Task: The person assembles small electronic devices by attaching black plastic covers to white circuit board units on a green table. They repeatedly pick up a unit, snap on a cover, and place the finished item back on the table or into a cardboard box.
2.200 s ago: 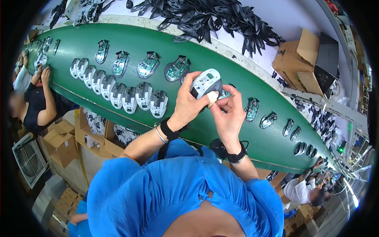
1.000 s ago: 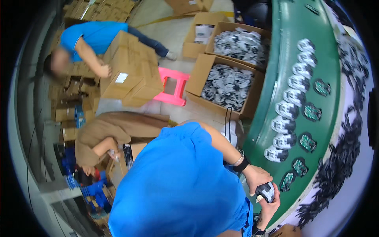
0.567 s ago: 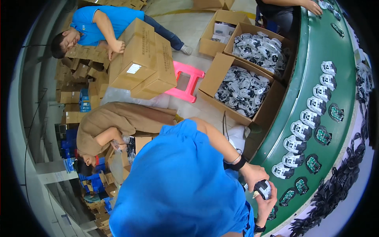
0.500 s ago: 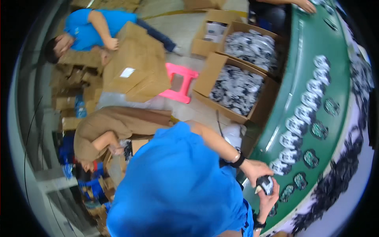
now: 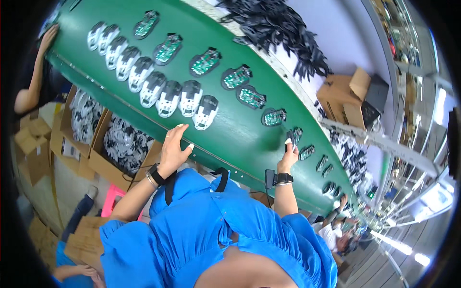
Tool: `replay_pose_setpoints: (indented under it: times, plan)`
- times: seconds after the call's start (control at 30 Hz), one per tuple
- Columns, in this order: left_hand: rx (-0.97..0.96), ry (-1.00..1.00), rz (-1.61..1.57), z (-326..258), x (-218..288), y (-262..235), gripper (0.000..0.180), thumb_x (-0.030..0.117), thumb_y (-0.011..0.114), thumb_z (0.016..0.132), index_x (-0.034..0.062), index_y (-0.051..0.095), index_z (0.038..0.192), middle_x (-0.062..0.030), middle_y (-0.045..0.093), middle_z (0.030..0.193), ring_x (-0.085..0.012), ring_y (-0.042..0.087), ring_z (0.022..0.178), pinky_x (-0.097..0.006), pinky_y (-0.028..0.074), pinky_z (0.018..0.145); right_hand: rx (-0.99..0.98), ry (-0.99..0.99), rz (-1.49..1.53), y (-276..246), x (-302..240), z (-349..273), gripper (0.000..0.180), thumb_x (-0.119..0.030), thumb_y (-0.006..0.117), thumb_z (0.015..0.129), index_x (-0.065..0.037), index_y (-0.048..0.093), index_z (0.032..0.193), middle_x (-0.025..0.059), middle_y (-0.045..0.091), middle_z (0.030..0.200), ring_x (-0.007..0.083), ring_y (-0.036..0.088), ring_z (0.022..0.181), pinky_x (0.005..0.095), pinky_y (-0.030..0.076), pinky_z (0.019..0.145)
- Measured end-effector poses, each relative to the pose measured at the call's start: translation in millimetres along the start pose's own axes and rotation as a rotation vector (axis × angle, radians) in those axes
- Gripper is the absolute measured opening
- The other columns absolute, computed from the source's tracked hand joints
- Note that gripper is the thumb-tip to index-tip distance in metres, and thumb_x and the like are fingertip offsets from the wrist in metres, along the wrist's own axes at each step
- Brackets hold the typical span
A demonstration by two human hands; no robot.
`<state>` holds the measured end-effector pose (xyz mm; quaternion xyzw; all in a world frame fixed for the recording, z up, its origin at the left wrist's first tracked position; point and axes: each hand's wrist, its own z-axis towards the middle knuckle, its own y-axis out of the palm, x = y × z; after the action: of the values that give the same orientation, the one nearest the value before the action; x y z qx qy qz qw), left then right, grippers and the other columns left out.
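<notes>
My left hand [image 5: 173, 150] hovers over the near edge of the green conveyor belt [image 5: 230, 149], fingers apart and nothing in them. Closest to it is a white computer mouse with a black rear [image 5: 206, 113], at the right end of a slanting row of several alike. My right hand [image 5: 287, 156] reaches over the belt farther right. Its thumb and fingers are closed on the edge of a dark mouse base with a green circuit board [image 5: 297, 136]; the fingers partly hide the grip. More such mouse bases [image 5: 274, 117] lie in a line along the far side.
Black strip-like parts [image 5: 283, 33] are heaped beyond the belt, near an open cardboard box [image 5: 343, 98]. At left, cardboard boxes of bagged parts [image 5: 126, 144] stand below the belt edge. Co-workers' arms [image 5: 36, 81] show at the far left and by the belt's far right end.
The view has swung right along the belt. My hands, together around a black-and-white mouse before, are now apart; neither holds that mouse. The right has reached a mouse base.
</notes>
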<state>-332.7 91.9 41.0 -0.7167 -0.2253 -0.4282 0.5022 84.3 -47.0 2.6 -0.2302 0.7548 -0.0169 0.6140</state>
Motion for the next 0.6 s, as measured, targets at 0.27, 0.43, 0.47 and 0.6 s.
replay_pose_setpoints:
  times: [0.27,0.43,0.47,0.6]
  plan:
    - [-0.125,0.103,0.065,23.1,23.2,31.4,0.052,0.008,0.068,0.075,0.0038,0.054,0.124,-0.0192,0.057,0.119,-0.0362,0.053,0.113,-0.041,0.043,0.098,0.388,-0.017,-0.107,-112.6,55.9,5.1,0.052,-0.022,0.073,0.079,0.004,0.053,0.120,0.0086,0.060,0.108,0.0179,0.056,0.093,0.0312,0.044,0.084]
    - [-0.179,-0.023,-0.133,-6.4,77.6,55.7,0.049,0.001,0.066,0.076,0.0054,0.057,0.124,-0.0108,0.063,0.111,-0.0202,0.061,0.104,-0.032,0.048,0.088,0.482,-0.194,-0.170,-171.2,73.9,62.7,0.064,-0.022,0.075,0.076,0.006,0.049,0.128,0.0183,0.058,0.117,0.0273,0.059,0.101,0.0367,0.046,0.089]
    - [-0.182,-0.051,-0.177,-15.2,83.0,64.6,0.049,0.000,0.065,0.077,0.0055,0.056,0.125,-0.0102,0.063,0.113,-0.0185,0.060,0.104,-0.031,0.048,0.089,0.510,-0.185,-0.221,-182.6,76.0,76.3,0.064,-0.024,0.075,0.075,0.006,0.050,0.126,0.0193,0.058,0.117,0.0279,0.058,0.102,0.0374,0.046,0.089]
    - [-0.253,-0.188,-0.630,-45.7,134.4,95.6,0.045,-0.002,0.062,0.081,-0.0009,0.054,0.126,-0.0126,0.062,0.116,-0.0198,0.060,0.105,-0.031,0.048,0.091,0.613,-0.217,-0.303,-236.8,81.9,116.7,0.064,-0.031,0.076,0.074,0.007,0.055,0.121,0.0224,0.062,0.109,0.0311,0.060,0.097,0.0407,0.046,0.088]
